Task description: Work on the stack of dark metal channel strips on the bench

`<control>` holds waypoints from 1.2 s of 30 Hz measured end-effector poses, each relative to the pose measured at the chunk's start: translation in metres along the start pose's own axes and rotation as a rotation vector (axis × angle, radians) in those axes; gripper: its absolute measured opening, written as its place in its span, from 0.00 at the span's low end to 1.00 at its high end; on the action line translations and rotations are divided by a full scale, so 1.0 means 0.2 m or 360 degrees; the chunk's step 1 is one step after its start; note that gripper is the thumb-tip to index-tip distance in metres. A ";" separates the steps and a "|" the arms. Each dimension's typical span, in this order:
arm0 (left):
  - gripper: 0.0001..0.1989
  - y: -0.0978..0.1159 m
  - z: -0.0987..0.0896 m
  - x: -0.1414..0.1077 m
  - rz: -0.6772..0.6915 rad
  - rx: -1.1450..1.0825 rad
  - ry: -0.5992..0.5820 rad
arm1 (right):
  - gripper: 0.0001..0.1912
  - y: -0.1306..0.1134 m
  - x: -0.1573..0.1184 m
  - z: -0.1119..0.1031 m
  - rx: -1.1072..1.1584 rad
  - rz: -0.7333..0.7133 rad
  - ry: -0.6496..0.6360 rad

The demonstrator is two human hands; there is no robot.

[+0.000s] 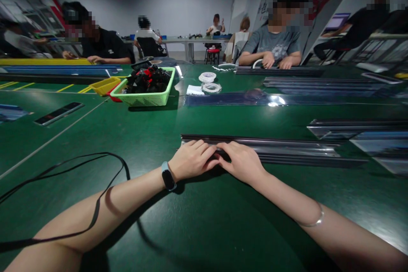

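A long, dark, glossy channel-shaped strip lies crosswise on the green table in front of me. My left hand grips its left end, fingers curled over the far edge and thumb on the near side. Close beside it, my right hand also holds the strip, with its thumb and index fingertips almost meeting those of the left. Whatever lies between the fingertips is too small to make out. The strip's right part extends past my right hand along the tabletop.
Beyond the strip stand a green basket of black and red parts, tape rolls and a clear film sheet. More strips lie at right. A phone and black cord are at left. Co-workers sit across the table.
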State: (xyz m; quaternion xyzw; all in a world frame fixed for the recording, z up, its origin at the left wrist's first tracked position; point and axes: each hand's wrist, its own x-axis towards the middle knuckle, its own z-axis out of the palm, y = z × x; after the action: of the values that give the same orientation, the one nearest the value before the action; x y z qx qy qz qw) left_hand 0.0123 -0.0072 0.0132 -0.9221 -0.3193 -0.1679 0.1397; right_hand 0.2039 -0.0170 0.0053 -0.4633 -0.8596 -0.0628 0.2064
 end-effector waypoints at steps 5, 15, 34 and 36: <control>0.19 0.00 0.02 0.00 -0.0052 -0.0013 0.0002 | 0.18 0.00 0.00 0.00 -0.0007 -0.0023 0.0046; 0.19 0.00 0.03 0.00 -0.0146 0.0019 -0.0009 | 0.20 0.01 -0.01 0.01 0.0030 0.0012 0.0011; 0.19 0.00 0.02 0.01 -0.0237 -0.0100 -0.0014 | 0.18 0.02 -0.02 0.02 0.0058 -0.0022 0.0034; 0.20 0.00 0.01 0.01 -0.0253 -0.0136 0.0039 | 0.18 0.02 -0.02 0.02 0.0079 -0.0014 0.0028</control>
State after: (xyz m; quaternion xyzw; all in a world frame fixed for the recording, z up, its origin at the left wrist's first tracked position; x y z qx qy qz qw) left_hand 0.0144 -0.0065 0.0119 -0.8969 -0.3824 -0.2030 0.0904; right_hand 0.2077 -0.0168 -0.0001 -0.4536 -0.8610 -0.0464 0.2251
